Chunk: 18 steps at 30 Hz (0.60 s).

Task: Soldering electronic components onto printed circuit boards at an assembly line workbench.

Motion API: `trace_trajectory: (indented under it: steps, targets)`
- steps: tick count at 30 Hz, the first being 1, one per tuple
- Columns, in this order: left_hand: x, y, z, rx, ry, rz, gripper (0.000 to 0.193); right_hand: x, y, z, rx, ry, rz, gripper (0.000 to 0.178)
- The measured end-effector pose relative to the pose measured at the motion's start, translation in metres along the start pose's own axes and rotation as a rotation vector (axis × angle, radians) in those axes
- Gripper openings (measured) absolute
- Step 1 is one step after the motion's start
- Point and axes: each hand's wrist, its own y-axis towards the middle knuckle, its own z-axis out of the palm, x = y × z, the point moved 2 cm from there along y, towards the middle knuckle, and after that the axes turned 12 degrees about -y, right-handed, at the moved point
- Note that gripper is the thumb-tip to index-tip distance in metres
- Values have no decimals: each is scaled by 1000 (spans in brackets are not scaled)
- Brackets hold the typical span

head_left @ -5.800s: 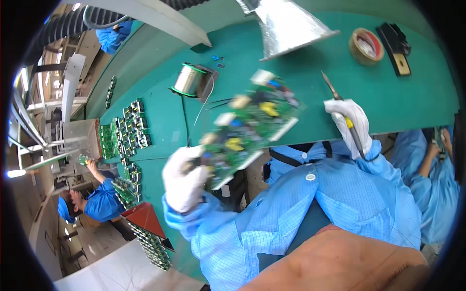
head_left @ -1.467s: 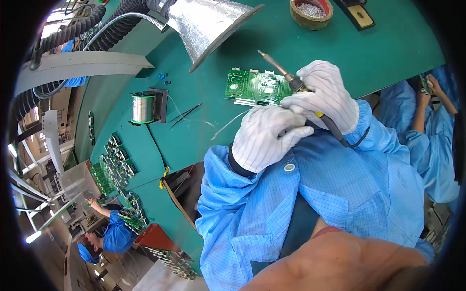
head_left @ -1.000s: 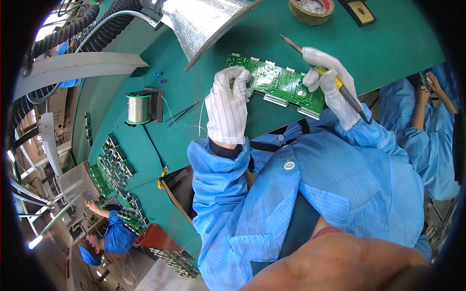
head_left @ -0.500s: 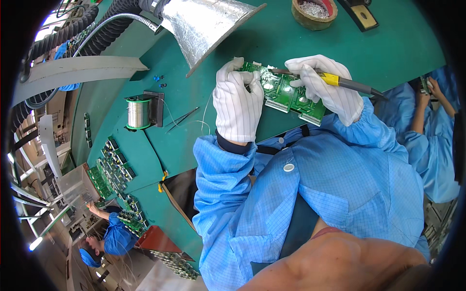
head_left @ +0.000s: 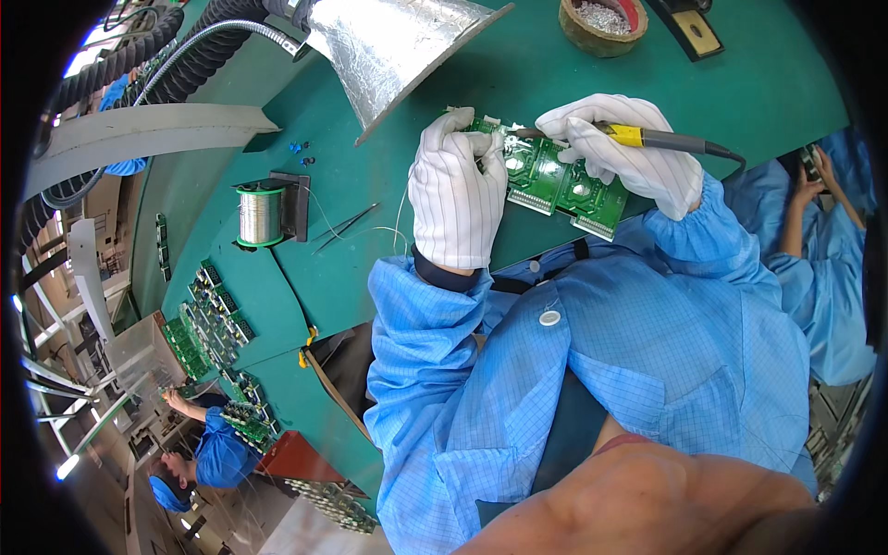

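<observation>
In a white striped glove, my left hand (head_left: 457,199) grips the left end of a green circuit board (head_left: 536,192), its fingers closed over the upper edge. The board is tilted in the air above the green bench. My gloved right hand (head_left: 638,159) is wrapped round a soldering iron (head_left: 683,141) with a yellow collar and grey handle. The iron's tip points left, at the board's upper part; whether it touches cannot be told. Thin solder wire (head_left: 400,217) loops from a spool (head_left: 261,218) toward my left hand; its end is hidden.
A foil-covered fume hood (head_left: 393,55) hangs above the board's left side. Tweezers (head_left: 346,228) lie beside the spool. At the back stand a bowl of metal bits (head_left: 606,39) and an iron stand (head_left: 689,32). More circuit boards (head_left: 217,319) lie left; co-workers sit at both sides.
My right hand and the iron have shifted slightly up, the iron lying more level. The board has moved a little to the right. My left hand keeps its grip.
</observation>
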Motion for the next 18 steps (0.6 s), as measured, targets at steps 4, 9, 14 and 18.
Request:
trace_trajectory:
  steps: [4,9,14,18]
  targets:
    - [0,1,2,15,37,28,15,-5,-1,3,-28,-2,6,34]
    - [-1,0,1,10,-5,15,14,-5,-6,4,-13,77,150,33]
    - [-1,-1,4,9,0,44,15,-9,-9,2,-63,150,83,30]
    - [-2,-2,5,-6,28,72,15,-10,-6,1,-75,-45,-85,29]
